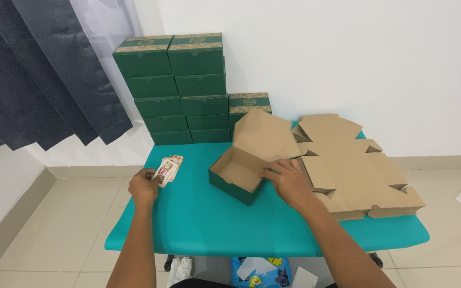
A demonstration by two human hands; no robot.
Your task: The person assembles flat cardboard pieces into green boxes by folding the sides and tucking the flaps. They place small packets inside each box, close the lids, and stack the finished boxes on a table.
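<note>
Premises appear to be a small packing area set up in a plain room, not a fitted workshop. Evidence: a low surface [198, 224] with a teal cover stands against a bare white wall; finished green boxes [180, 88] with patterned lids are stacked in rows at the wall; a pile of flat, unfolded cardboard blanks [358, 176] lies on the surface. Floor is beige tile; dark vertical blinds [38, 74] hang at the left.

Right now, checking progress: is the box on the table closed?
No, the box lies open, its lid raised beside the right hand.
</note>
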